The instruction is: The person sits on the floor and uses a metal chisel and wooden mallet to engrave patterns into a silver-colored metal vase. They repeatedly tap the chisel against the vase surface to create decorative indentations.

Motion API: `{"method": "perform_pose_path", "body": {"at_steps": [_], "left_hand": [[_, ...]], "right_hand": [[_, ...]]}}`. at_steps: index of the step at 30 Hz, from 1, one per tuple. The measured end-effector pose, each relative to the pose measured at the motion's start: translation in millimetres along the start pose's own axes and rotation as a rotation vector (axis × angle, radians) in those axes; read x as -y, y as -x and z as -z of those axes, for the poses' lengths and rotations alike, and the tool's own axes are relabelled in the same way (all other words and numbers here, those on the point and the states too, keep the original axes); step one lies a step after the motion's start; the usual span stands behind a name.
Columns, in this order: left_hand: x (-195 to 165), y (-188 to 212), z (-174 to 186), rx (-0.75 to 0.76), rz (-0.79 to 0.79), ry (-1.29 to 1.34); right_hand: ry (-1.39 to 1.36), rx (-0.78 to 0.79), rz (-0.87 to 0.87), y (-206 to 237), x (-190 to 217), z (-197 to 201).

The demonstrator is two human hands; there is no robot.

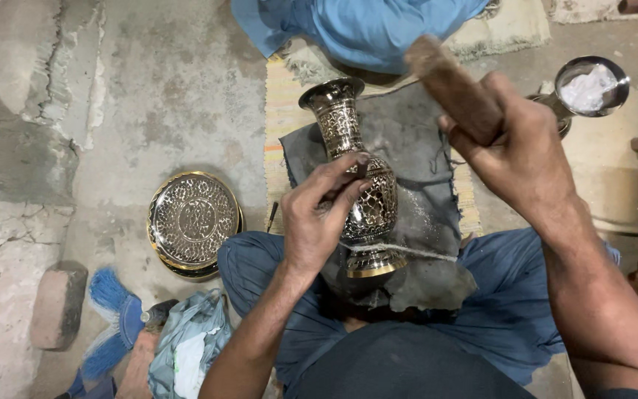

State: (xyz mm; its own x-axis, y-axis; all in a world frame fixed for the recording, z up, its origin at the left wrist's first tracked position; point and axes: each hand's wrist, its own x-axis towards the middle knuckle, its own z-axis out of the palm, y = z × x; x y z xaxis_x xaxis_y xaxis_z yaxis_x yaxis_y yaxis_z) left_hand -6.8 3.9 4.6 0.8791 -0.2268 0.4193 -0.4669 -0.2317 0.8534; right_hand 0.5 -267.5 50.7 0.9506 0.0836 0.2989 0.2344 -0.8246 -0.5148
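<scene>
An engraved brass vase [367, 199] with dark patterned sides lies tilted on a grey cloth [415, 148] across my lap, its mouth pointing away from me. A cord [407, 250] runs around its lower part. My left hand [319, 218] rests on the vase's belly and pinches a small dark tool [362, 168] against the metal. My right hand [515, 148] is raised to the right of the vase, gripping a wooden mallet handle [452, 85] that points up and left.
A round engraved brass plate [193, 222] lies on the concrete floor at left. Near it are a brick [57, 303], a blue brush [112, 318] and a crumpled cloth [190, 343]. A metal bowl with white powder [591, 86] stands at right. Blue fabric [363, 26] lies beyond the striped mat [283, 111].
</scene>
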Motion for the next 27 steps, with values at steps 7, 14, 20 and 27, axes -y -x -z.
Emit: {"method": "perform_pose_path", "body": {"at_steps": [7, 14, 20, 27], "left_hand": [[-1.7, -20.7, 8.1, 0.183, 0.138, -0.139], [-5.7, -21.8, 10.2, 0.181, 0.074, -0.085], [-8.2, -21.3, 14.2, 0.19, 0.066, -0.047], [-12.2, -20.5, 8.2, 0.109, 0.268, -0.085]], "right_hand": [[-0.069, 0.11, -0.031, 5.9, -10.1, -4.1], [-0.041, 0.204, -0.325, 11.3, -6.3, -7.7], [-0.059, 0.142, -0.195, 11.6, 2.2, -4.0], [0.058, 0.105, -0.014, 5.8, 6.1, 0.6]]}}
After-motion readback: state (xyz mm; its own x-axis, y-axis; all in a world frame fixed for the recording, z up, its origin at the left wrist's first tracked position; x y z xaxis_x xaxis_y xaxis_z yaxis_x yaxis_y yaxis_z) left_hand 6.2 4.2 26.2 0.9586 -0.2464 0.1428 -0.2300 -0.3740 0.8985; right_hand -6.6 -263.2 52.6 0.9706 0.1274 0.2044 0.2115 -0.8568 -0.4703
